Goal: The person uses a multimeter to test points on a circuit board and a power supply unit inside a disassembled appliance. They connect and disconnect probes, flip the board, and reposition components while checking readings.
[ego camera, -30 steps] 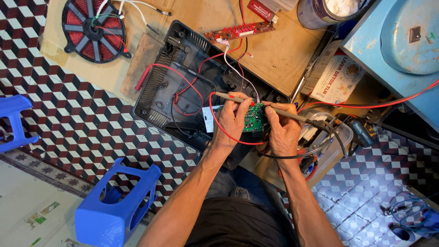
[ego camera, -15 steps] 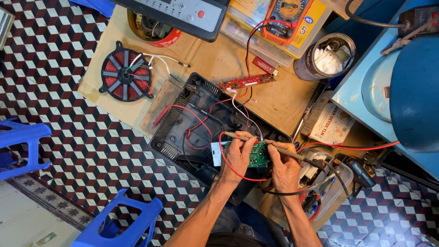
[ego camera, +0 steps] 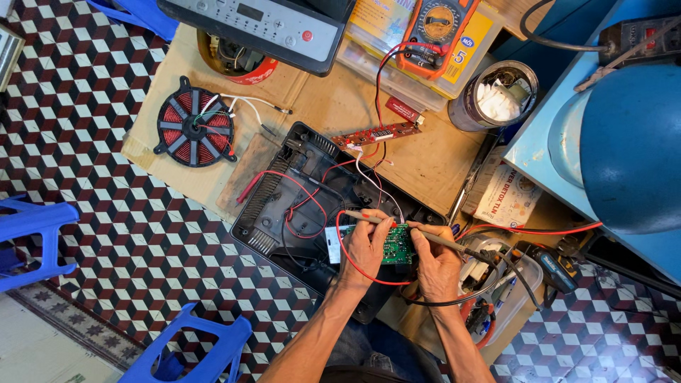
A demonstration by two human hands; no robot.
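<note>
My left hand (ego camera: 365,250) grips a small green circuit board (ego camera: 397,245) and a thin stick-like tool that lies across its top. Against the board's right edge, my right hand (ego camera: 436,264) holds a soldering iron (ego camera: 454,246) like a pen, tip towards the board. Red wires (ego camera: 355,266) loop from the board into an open black plastic casing (ego camera: 284,206) just beyond my hands. Both hands hover over the casing's near right corner.
A round red coil (ego camera: 195,128), a narrow red circuit strip (ego camera: 376,135), an orange multimeter (ego camera: 433,28), a grey control panel (ego camera: 259,21) and a tin of wadding (ego camera: 493,96) lie on cardboard (ego camera: 333,106). Blue plastic stools (ego camera: 191,351) stand on patterned tiles. A blue cabinet (ego camera: 624,128) is at right.
The view has shifted so the control panel, multimeter and tin now show at the top. My hands keep the same hold on the board and iron.
</note>
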